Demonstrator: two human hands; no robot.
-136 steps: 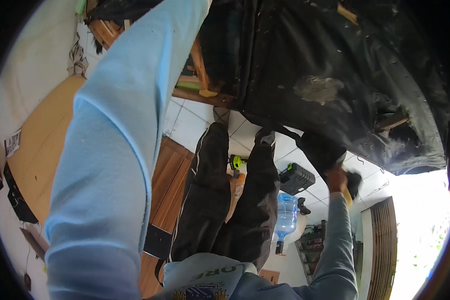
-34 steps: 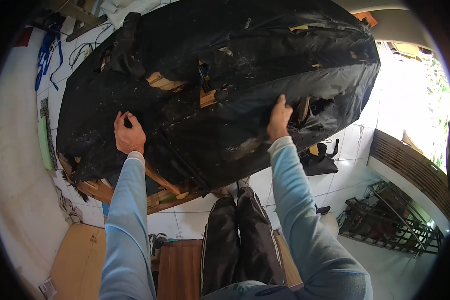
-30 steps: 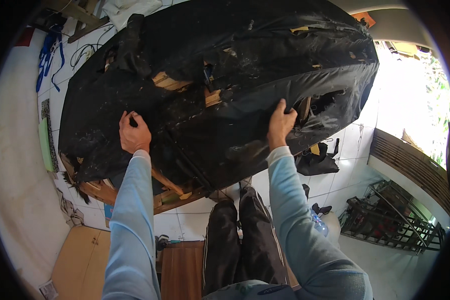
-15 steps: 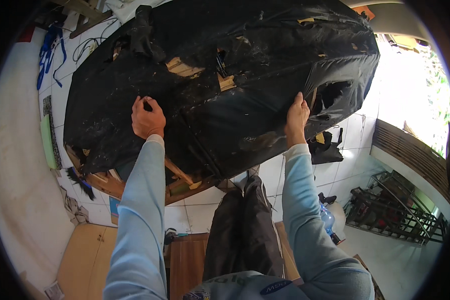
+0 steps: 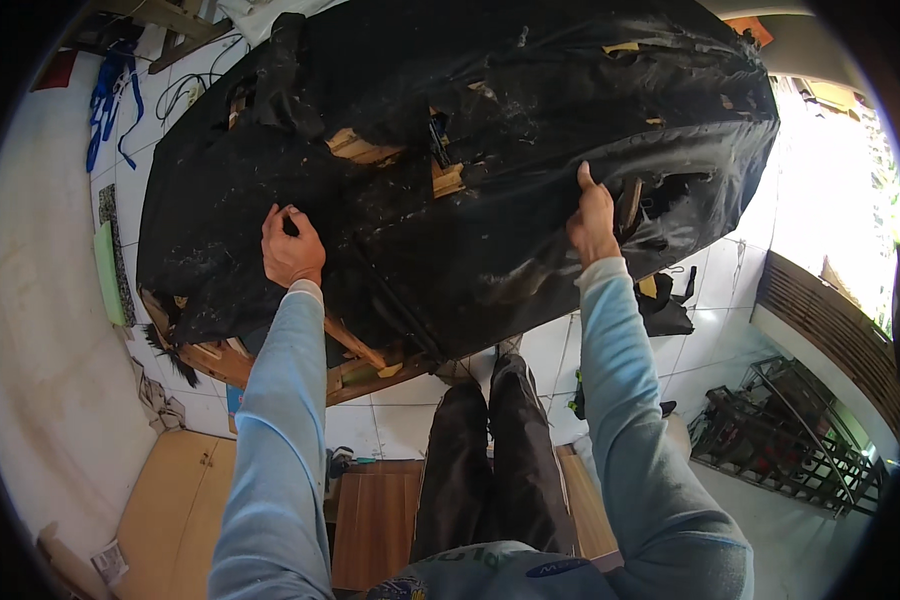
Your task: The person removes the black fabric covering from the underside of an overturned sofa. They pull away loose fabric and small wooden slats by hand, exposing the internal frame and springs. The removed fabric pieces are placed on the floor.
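A large piece of upturned furniture lies before me, its wooden frame covered by torn black fabric. On the left part of the cover rests my left hand, fingers curled, thumb and forefinger forming a ring with black cloth at them. Farther right, beside a big ragged hole, my right hand has its thumb up and its other fingers bent into the cloth. Part of its grip is hidden. Through smaller tears, pale wood shows.
White floor tiles surround the furniture. Blue straps and a dark brush lie at the left. On the right are a scrap of black cloth and a dark metal rack. A brown wooden panel is near my legs.
My right hand has shifted slightly up, and the fabric around it has changed its folds. More of a wooden slat shows at the ragged hole. The left hand has barely moved.
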